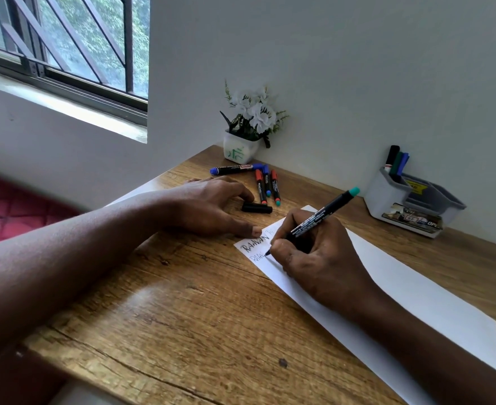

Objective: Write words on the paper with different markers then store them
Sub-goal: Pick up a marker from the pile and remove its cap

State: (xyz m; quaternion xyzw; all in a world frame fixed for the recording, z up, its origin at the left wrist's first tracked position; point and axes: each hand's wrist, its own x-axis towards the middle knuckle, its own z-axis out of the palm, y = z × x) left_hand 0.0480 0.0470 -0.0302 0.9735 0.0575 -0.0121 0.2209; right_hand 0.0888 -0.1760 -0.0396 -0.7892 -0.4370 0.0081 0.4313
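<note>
Right now the right hand (pixel 314 258) is pinching a green-ended marker (pixel 320 220) between thumb and curled fingers, and its tip is touching the paper (pixel 416 296) on the second line of lettering, near the sheet's far corner. The left hand (pixel 209 206) is lying spread and flat on the table (pixel 182 317), with only its thumb tip pressing the paper's corner, so the sheet is probably risking a slip or a twist under a firm stroke. The heel of the writing hand is resting on the paper too, and it could be dragging through fresh ink as the line is growing. A black cap (pixel 257 208) is lying loose just beside the left fingers (likely to roll if nudged). Beyond it, three short markers (pixel 265 185) and a blue marker (pixel 235 168) are lying near the flower pot (pixel 241 147). The grey organiser (pixel 410 200), already holding a few markers, is standing well apart by the wall, across the paper.
</note>
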